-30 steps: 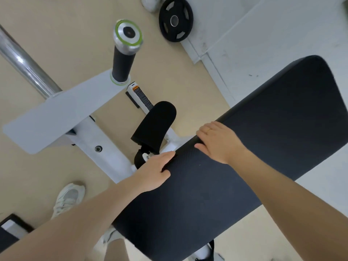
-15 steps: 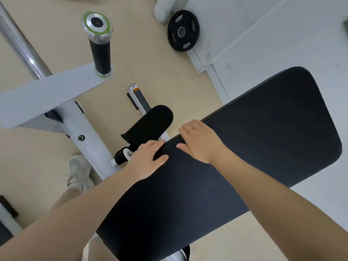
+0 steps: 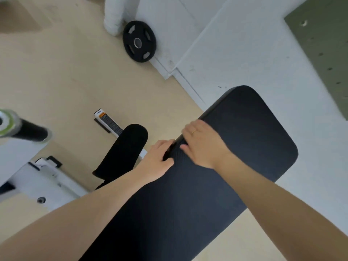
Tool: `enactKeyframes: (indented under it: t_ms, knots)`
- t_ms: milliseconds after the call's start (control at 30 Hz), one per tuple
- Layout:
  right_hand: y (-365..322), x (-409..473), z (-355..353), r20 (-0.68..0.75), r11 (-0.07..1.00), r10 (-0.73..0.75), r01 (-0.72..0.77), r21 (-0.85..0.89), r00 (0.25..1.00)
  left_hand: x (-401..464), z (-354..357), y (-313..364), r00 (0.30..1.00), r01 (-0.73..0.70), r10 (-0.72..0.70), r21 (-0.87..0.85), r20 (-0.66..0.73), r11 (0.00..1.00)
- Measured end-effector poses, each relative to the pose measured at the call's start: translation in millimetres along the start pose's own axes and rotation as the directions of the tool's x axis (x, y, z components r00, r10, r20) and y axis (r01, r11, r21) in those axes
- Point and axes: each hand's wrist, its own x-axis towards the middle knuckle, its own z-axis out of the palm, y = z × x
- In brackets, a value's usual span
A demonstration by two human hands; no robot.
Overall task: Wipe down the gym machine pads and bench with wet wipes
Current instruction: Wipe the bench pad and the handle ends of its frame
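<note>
Both hands sit closer together than half a second ago, and the black handle with the green-ringed metal cap [image 3: 20, 127] has shifted to the left edge of the frame, now blurred. The long black textured bench pad [image 3: 216, 176] runs from lower left to right of centre; its lower end is cut off by the bottom edge. The left hand [image 3: 159, 161] rests on the pad's upper-left rim, fingers pressed together and curled over the edge, their tips hidden. The right hand [image 3: 202, 143] lies flat on the pad just beside it, fingers together, a thin ring on one. No wipe is discernible under either palm. The black rounded roller pad [image 3: 124, 149] sits left of the hands, partly hidden by the left forearm. A black weight plate [image 3: 139, 41] leans at upper centre.
</note>
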Motion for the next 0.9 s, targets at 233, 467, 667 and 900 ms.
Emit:
enactKeyframes:
  t_ms: [233, 467, 667, 900]
  knots:
    - [81, 17, -12, -0.057, 0.998, 0.029, -0.026, 0.063, 0.998, 30, -15, 28, 0.998, -0.066, 0.066, -0.099, -0.004, 0.993]
    - [69, 14, -23, -0.193, 0.735, 0.435, -0.224, 0.640, 0.879, 62, -32, 72, 0.979, -0.152, 0.088, -0.365, -0.185, 0.918]
    - [44, -18, -49, 0.132, 0.161, 0.580, -0.273, 0.949, 0.803, 54, -54, 99, 0.968, -0.248, 0.199, -0.453, -0.153, 0.856]
    - [17, -22, -55, 0.531, -0.512, 0.677, -0.193, 0.837, 0.510, 36, -51, 115, 0.979, -0.202, 0.178, -0.396, -0.096, 0.896]
